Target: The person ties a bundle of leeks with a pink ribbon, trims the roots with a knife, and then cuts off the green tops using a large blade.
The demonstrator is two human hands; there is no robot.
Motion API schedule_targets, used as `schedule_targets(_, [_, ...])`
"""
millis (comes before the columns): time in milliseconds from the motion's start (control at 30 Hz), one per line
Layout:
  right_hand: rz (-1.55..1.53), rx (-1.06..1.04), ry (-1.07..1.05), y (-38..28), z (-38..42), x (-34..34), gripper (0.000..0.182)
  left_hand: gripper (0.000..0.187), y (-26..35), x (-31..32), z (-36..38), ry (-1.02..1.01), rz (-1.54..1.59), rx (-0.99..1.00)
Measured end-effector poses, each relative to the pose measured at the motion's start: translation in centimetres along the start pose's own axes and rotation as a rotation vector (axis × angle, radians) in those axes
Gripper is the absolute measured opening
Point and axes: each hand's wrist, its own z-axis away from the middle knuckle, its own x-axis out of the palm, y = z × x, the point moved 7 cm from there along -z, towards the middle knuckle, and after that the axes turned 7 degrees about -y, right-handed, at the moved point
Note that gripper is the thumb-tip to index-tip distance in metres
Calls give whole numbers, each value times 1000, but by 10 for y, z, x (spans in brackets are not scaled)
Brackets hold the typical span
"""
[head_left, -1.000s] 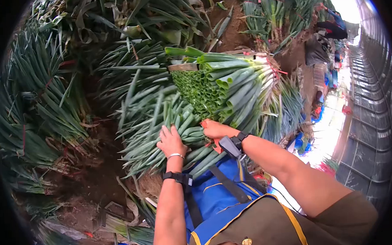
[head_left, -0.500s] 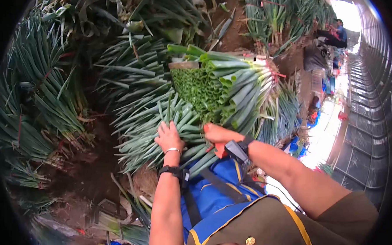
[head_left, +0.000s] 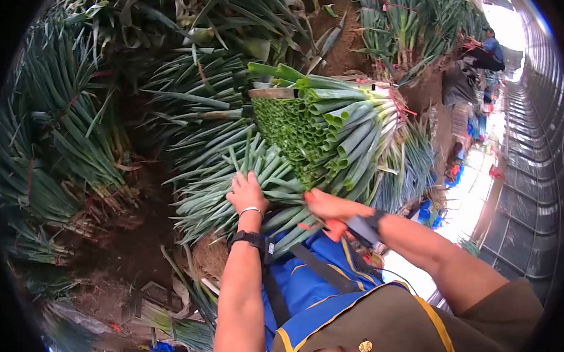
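Note:
My left hand (head_left: 247, 192) lies with fingers spread on a bunch of green onions (head_left: 217, 198), pressing on the long green leaves. Just to its right, my right hand (head_left: 333, 205) is closed around an orange-red handled tool (head_left: 336, 229); its working end is hidden among the leaves. Right above that hand is a tied bundle of green onions (head_left: 355, 122) with its leaf tops cut off, showing a face of hollow green ends. A red tie binds its white root end at the right.
Uncut green onions (head_left: 196, 85) are heaped behind the bunch. More tied bundles stand at the left (head_left: 72, 135) and far right (head_left: 407, 19). A blue apron (head_left: 311, 269) covers my lap. A person (head_left: 487, 50) sits in the distance beside the ribbed greenhouse wall (head_left: 521, 184).
My right hand has shifted slightly right and down with the orange-red handled tool. The left hand keeps its place on the leaves. The whole view has drifted slightly.

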Motion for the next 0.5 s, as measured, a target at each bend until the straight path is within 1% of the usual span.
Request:
schedule_targets(33, [47, -28, 7, -78, 64, 5, 39, 75, 0, 3, 0, -13, 6, -2])
schedule_targets(67, [58, -21, 15, -85, 78, -1, 39, 74, 7, 6, -5, -23, 23, 3])
schedule_targets(133, [77, 162, 47, -69, 92, 5, 48, 75, 7, 13, -11, -29, 16, 1])
schedule_targets(167, [32, 116, -35, -43, 68, 6, 45, 76, 4, 14, -13, -20, 6, 0])
schedule_targets(233, [-267, 78, -94, -21, 22, 11, 28, 75, 11, 16, -12, -28, 5, 5])
schedule_targets(267, [-98, 237, -47, -54, 27, 4, 20, 73, 9, 15, -16, 9, 10, 6])
schedule_targets(300, [-154, -16, 4, -66, 11, 9, 20, 71, 4, 12, -12, 37, 1, 6])
schedule_targets(367, [-201, 135, -73, -42, 17, 10, 30, 70, 5, 8, -11, -17, 44, 22])
schedule_targets(433, [187, 125, 164, -50, 51, 0, 33, 70, 7, 4, -11, -8, 12, 16])
schedule_targets(467, [130, 123, 8, -60, 75, 8, 34, 79, 3, 14, -16, -27, 12, 10])
schedule_targets(500, [40, 65, -36, -65, 95, 13, 33, 79, 3, 19, -17, -35, 14, 11])
